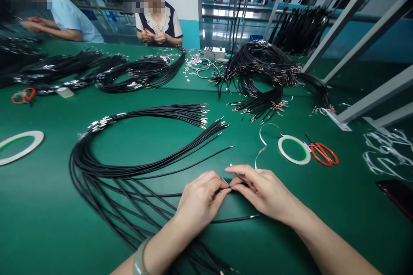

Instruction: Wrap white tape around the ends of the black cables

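Observation:
In the head view, a loop of black cables (pixel 109 172) with bare, stripped ends lies on the green table. My left hand (pixel 201 193) pinches one black cable (pixel 171 195) near its end. Fingertips of my right hand (pixel 264 189) are closed at that same cable end, touching my left fingertips; the tip itself is mostly hidden. A single loose cable (pixel 234 220) runs below both hands. Just beyond the right hand, a thin white strip (pixel 261 146) trails from a flat tape roll (pixel 280 154).
Orange-handled scissors (pixel 324 154) lie right of the tape roll, with white strip scraps (pixel 387 152) and a dark phone (pixel 395 195) farther right. Another roll (pixel 38 139) is at left. Cable heaps (pixel 261 62), grey metal posts (pixel 371 38) and two co-workers are at the back.

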Tool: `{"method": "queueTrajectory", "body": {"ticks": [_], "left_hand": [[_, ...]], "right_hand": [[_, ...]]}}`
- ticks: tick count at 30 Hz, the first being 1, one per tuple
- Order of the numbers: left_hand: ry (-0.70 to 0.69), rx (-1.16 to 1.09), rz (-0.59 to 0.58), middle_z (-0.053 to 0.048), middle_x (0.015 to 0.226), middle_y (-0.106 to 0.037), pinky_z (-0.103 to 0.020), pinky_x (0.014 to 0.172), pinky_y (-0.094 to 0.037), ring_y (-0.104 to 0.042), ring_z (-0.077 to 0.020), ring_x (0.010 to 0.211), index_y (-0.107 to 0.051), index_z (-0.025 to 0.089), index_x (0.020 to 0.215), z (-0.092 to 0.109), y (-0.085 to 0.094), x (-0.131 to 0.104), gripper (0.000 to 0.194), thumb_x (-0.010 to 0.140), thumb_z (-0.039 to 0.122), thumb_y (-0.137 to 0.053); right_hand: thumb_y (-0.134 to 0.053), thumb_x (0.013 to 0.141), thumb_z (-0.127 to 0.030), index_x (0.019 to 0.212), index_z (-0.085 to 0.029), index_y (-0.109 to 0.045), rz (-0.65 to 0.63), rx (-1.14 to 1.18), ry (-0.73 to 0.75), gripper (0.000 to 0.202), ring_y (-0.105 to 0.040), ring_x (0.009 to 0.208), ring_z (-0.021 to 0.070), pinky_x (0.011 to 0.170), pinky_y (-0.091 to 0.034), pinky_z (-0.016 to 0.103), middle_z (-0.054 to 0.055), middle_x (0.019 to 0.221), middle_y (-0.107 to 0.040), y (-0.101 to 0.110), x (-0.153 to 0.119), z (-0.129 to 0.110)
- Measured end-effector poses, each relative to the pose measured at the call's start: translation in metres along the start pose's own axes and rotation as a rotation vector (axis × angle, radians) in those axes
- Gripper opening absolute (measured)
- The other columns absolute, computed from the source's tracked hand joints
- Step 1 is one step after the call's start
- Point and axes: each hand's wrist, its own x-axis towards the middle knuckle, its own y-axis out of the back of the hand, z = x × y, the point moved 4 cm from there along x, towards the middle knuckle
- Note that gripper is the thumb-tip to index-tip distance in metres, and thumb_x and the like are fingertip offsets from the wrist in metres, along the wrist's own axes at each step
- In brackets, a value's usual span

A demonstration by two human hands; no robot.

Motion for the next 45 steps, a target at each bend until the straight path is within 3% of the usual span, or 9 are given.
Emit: {"method": "queueTrajectory", "body": {"ticks": [4,10,16,21,29,33,39,42,45], "left_hand": [[0.016,0.046,-0.023,-0.002,0.079,-0.061,-0.025,0.065,-0.042,-0.057,-0.0156,0.075,-0.063,0.021,0.082,0.001,-0.001,0.001,0.016,0.089,0.027,-0.051],[0.095,0.093,-0.066,-0.002,0.073,-0.057,-0.024,0.059,-0.041,-0.055,-0.015,0.068,-0.058,0.017,0.071,-0.002,-0.006,0.001,0.023,0.088,0.029,-0.049],[0.133,0.088,-0.08,-0.002,0.074,-0.059,-0.024,0.06,-0.041,-0.056,-0.0153,0.068,-0.06,0.018,0.073,-0.003,-0.006,0.001,0.019,0.087,0.028,-0.051],[0.062,0.032,-0.082,-0.001,0.079,-0.063,-0.024,0.065,-0.041,-0.058,-0.0158,0.076,-0.065,0.022,0.082,0.0,-0.004,0.002,0.014,0.087,0.028,-0.054],[-0.09,-0.028,-0.067,0.0,0.079,-0.067,-0.026,0.068,-0.041,-0.056,-0.0159,0.076,-0.067,0.023,0.083,0.002,0.001,0.001,0.011,0.086,0.025,-0.057],[-0.189,-0.069,-0.077,-0.001,0.082,-0.068,-0.027,0.068,-0.041,-0.055,-0.0155,0.075,-0.068,0.023,0.089,0.003,0.005,0.001,0.013,0.087,0.024,-0.056],[-0.295,-0.152,-0.064,-0.003,0.085,-0.069,-0.028,0.069,-0.042,-0.057,-0.0144,0.073,-0.068,0.022,0.093,0.006,0.009,0.001,0.014,0.087,0.019,-0.056],[-0.238,-0.228,-0.051,-0.004,0.083,-0.068,-0.028,0.071,-0.043,-0.058,-0.0152,0.076,-0.07,0.022,0.092,0.008,0.01,0.002,0.014,0.086,0.021,-0.057],[-0.09,-0.336,-0.046,-0.005,0.082,-0.065,-0.026,0.07,-0.044,-0.058,-0.0157,0.078,-0.07,0.022,0.093,0.009,0.01,0.003,0.014,0.085,0.024,-0.059]], "right_hand": [[-0.045,0.093,-0.017,0.127,-0.024,-0.044,-0.027,-0.248,0.104,0.034,-0.067,0.08,0.0178,0.07,-0.046,0.03,0.005,0.106,-0.07,-0.002,-0.003,-0.008],[-0.04,0.094,-0.012,0.129,-0.019,-0.045,-0.018,-0.46,0.258,0.036,-0.066,0.068,0.0167,0.062,-0.044,0.03,0.007,0.09,-0.073,-0.007,-0.007,-0.02],[-0.04,0.092,-0.009,0.127,-0.015,-0.044,-0.02,-0.472,0.224,0.035,-0.065,0.069,0.0188,0.062,-0.042,0.032,0.009,0.091,-0.071,-0.013,-0.006,-0.02],[-0.043,0.09,-0.011,0.124,-0.022,-0.039,-0.026,-0.215,0.032,0.036,-0.063,0.074,0.0182,0.069,-0.043,0.03,0.003,0.091,-0.069,-0.009,-0.004,-0.012],[-0.051,0.085,-0.011,0.113,-0.026,-0.038,-0.061,0.445,-0.281,0.035,-0.047,0.056,0.0112,0.056,-0.036,0.023,-0.004,0.074,-0.064,-0.005,-0.001,0.005],[-0.056,0.085,-0.013,0.111,-0.024,-0.039,-0.086,0.765,-0.33,0.033,-0.056,0.069,0.0133,0.066,-0.041,0.026,-0.002,0.074,-0.063,-0.008,-0.001,0.01],[-0.061,0.083,-0.012,0.111,-0.022,-0.041,-0.113,0.904,-0.332,0.036,-0.058,0.071,0.0126,0.067,-0.041,0.026,-0.002,0.075,-0.064,-0.008,-0.001,0.011],[-0.065,0.08,-0.014,0.111,-0.021,-0.042,-0.128,0.974,-0.348,0.039,-0.058,0.069,0.0117,0.065,-0.04,0.025,-0.002,0.075,-0.065,-0.008,0.0,0.014],[-0.07,0.076,-0.016,0.11,-0.02,-0.045,-0.098,1.052,-0.379,0.043,-0.058,0.065,0.0111,0.063,-0.04,0.023,-0.002,0.073,-0.067,-0.008,0.001,0.019]]}}
